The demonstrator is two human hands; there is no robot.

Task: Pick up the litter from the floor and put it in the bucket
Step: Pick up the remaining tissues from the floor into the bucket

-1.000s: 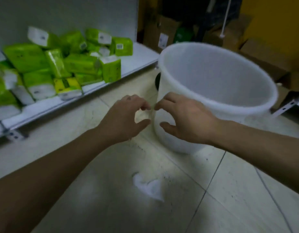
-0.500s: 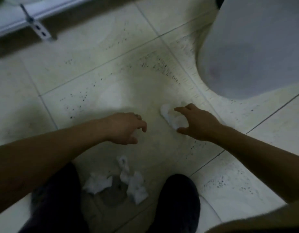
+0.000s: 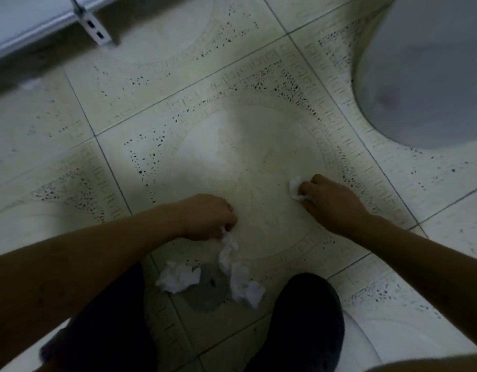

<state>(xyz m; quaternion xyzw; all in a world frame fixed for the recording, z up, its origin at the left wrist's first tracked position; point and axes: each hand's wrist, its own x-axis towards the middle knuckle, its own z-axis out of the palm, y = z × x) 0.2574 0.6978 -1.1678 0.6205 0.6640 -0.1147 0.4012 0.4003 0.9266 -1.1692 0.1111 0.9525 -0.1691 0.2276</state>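
Observation:
The white plastic bucket stands on the tiled floor at the upper right; only its outer wall shows. My right hand grips a crumpled white tissue low over the floor. My left hand pinches the top end of a long twisted tissue that hangs down from its fingers. A larger crumpled piece lies below that strip; whether the two are joined is unclear. Another wad of tissue lies on the floor to its left.
My two dark shoes stand at the bottom, either side of a grey patch on the tile. A white shelf edge with a metal bracket runs along the upper left.
The view has dropped from the bucket's rim to the floor. My right hand has closed on the tissue it was reaching for. My left hand has moved down and pinched the long tissue.

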